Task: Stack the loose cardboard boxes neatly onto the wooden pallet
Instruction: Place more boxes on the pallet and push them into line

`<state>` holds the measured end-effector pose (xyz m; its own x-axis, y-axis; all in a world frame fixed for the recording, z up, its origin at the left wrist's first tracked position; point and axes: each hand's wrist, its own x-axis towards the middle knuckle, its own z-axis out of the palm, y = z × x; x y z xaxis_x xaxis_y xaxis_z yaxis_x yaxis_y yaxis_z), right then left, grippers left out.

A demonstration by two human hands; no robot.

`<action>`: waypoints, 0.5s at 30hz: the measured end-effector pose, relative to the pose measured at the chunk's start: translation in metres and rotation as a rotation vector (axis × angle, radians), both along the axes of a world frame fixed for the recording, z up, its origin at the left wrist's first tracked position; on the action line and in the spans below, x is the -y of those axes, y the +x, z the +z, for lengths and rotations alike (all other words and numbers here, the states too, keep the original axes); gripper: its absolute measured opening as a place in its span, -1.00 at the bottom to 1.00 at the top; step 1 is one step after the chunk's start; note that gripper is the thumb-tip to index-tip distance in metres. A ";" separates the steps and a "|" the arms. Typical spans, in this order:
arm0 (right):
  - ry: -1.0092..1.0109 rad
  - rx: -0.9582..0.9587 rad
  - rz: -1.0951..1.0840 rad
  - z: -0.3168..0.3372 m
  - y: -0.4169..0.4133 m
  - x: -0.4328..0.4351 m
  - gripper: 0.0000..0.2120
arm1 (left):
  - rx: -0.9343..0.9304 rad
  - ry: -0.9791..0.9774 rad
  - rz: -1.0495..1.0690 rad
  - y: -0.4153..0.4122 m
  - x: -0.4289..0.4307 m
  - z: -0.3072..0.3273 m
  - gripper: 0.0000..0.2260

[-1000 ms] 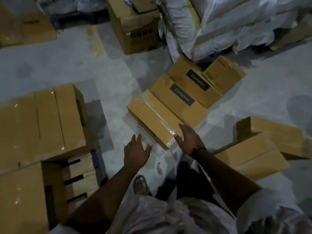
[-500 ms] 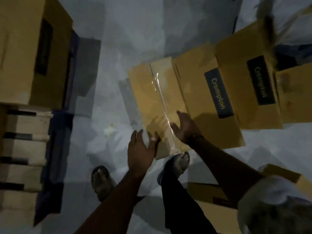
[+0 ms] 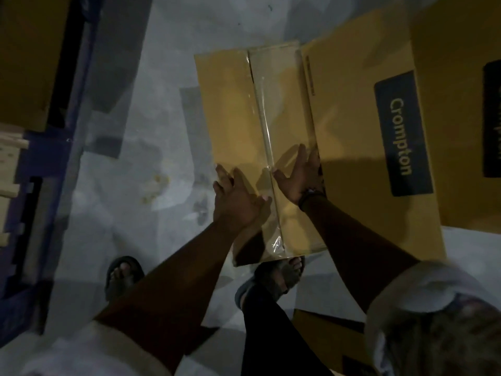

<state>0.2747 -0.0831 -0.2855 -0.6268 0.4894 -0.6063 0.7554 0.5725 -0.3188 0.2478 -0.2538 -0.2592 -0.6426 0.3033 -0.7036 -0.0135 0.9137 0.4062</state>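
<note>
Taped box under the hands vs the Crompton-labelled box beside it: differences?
The taped box shows a clear tape strip down its seam and no label; the Crompton box shows a dark label and no visible tape. The left hand and right hand rest on the taped box, the right one at its edge beside the Crompton box. Shared: brown cardboard, lying side by side.
</note>
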 end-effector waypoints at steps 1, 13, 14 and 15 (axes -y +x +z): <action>0.020 0.025 0.014 -0.003 -0.004 0.000 -0.06 | 0.012 -0.008 -0.003 -0.002 -0.001 -0.003 -0.01; 0.209 0.124 0.310 0.017 -0.025 -0.003 0.02 | 0.004 0.082 0.246 -0.028 0.029 -0.007 -0.13; 0.248 0.111 0.334 0.024 -0.023 0.008 0.01 | -0.027 0.079 0.249 -0.028 0.034 0.000 -0.15; 0.277 0.096 0.346 0.031 -0.020 0.018 0.00 | -0.069 0.062 0.236 -0.028 0.040 0.007 -0.15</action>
<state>0.2542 -0.1006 -0.2548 -0.7296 0.4133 -0.5449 0.5233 0.8503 -0.0557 0.2203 -0.2940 -0.2518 -0.7468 0.1804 -0.6401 -0.1939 0.8616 0.4691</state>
